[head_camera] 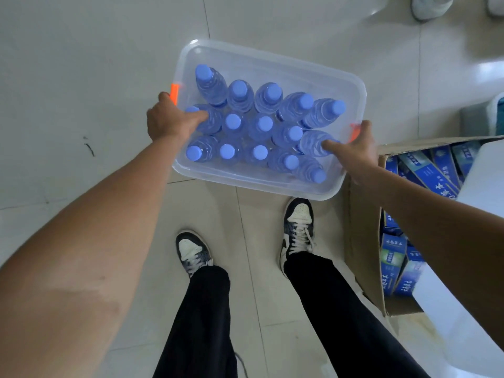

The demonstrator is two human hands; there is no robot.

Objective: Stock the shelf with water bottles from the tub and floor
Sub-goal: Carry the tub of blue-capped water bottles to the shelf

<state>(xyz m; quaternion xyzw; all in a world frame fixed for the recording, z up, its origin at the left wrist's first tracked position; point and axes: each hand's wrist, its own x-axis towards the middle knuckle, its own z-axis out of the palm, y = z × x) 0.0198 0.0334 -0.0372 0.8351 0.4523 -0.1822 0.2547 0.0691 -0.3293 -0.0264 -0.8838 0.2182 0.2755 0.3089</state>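
Note:
A clear plastic tub (272, 64) with orange handle clips holds several upright water bottles (263, 126) with blue caps. My left hand (170, 118) grips the tub's left rim by the orange clip (174, 92), thumb inside against a bottle. At the tub's right rim, my right hand (354, 147) holds on beside the other orange clip (354, 132), its thumb lying over a bottle. The tub is in front of my feet above the tiled floor; I cannot tell whether it rests on the floor. No shelf is in view.
An open cardboard box (360, 227) of blue cartons stands at the right, touching the tub's near right corner. A white surface (485, 181) overlaps it at far right. My two shoes (298, 227) are just behind the tub. Another person's white shoes (431, 6) show at top right.

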